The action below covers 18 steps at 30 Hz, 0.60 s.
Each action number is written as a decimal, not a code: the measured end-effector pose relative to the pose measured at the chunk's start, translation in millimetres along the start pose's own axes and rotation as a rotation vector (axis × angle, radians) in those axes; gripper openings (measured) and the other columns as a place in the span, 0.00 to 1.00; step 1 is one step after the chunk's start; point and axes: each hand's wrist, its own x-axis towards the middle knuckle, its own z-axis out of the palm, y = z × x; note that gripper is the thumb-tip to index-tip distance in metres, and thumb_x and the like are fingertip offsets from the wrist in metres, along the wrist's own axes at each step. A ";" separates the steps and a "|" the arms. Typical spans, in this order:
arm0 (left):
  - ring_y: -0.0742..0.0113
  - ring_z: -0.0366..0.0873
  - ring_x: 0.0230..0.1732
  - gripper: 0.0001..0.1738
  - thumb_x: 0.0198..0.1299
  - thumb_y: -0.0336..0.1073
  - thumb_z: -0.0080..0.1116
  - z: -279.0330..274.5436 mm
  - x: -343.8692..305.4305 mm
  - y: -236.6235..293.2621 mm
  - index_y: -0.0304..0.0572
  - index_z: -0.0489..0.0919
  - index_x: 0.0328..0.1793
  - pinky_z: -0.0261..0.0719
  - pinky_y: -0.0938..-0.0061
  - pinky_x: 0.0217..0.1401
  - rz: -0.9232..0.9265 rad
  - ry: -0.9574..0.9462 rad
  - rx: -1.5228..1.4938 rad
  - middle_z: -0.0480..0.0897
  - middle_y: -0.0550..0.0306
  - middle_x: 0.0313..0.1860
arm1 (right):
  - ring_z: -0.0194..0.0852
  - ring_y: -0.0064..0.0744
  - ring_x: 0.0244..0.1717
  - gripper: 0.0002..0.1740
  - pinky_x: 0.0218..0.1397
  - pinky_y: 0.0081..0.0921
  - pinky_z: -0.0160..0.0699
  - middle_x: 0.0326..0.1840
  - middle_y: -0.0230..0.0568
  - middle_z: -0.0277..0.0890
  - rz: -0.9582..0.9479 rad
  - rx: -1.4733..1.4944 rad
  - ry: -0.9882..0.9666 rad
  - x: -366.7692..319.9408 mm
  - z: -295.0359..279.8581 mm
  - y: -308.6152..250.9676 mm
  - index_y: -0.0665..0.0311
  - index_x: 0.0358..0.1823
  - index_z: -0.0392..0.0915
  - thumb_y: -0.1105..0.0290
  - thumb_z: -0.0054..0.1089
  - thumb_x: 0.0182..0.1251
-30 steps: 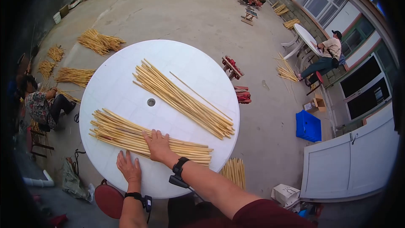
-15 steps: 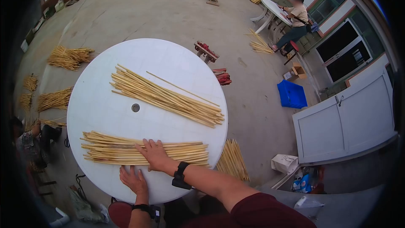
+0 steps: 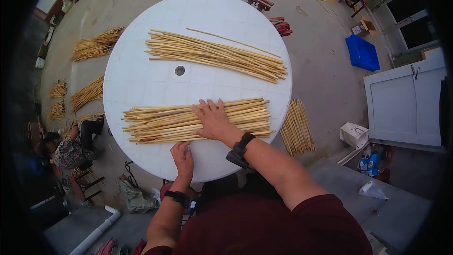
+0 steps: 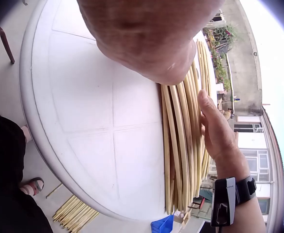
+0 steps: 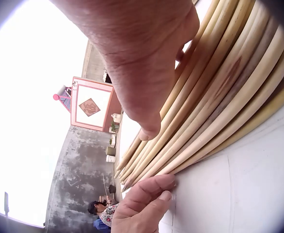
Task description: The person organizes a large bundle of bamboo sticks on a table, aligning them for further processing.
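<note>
Left hand [image 3: 183, 159] had curled inward loosely, empty, beside the near sticks [image 3: 165, 123]; right hand [image 3: 213, 122] lay spread atop them. Judged step: levelling; next move probably wanted even pressing.

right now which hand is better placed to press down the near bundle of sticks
Probably the right hand: it lies spread across the near bundle, while the left hand is only at that bundle's edge.

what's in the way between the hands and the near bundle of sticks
Nothing visible. The right hand rests directly on the near bundle of sticks; the left hand is right by its near edge, with no object showing between.
</note>
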 end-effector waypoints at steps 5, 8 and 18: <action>0.51 0.78 0.49 0.16 0.58 0.18 0.57 5.8 0.1 11.0 0.43 0.84 0.49 0.77 0.64 0.58 -0.040 -0.105 -0.103 0.82 0.53 0.43 | 0.45 0.53 0.84 0.50 0.83 0.65 0.33 0.84 0.50 0.53 0.074 -0.009 0.072 -10.6 -1.3 17.1 0.54 0.82 0.56 0.33 0.56 0.66; 0.56 0.80 0.42 0.15 0.61 0.18 0.55 14.6 -6.0 8.9 0.40 0.84 0.49 0.78 0.71 0.50 -0.105 -0.173 -0.247 0.82 0.52 0.40 | 0.45 0.53 0.84 0.48 0.83 0.64 0.32 0.83 0.49 0.54 0.113 0.031 0.119 -22.4 -5.8 28.6 0.55 0.81 0.58 0.35 0.55 0.68; 0.50 0.83 0.47 0.17 0.59 0.15 0.54 18.2 6.0 40.8 0.40 0.84 0.50 0.81 0.67 0.49 0.233 -0.393 -0.228 0.84 0.48 0.44 | 0.42 0.57 0.84 0.38 0.85 0.55 0.35 0.83 0.56 0.47 0.306 0.287 0.743 -122.9 19.0 111.0 0.63 0.80 0.57 0.53 0.56 0.75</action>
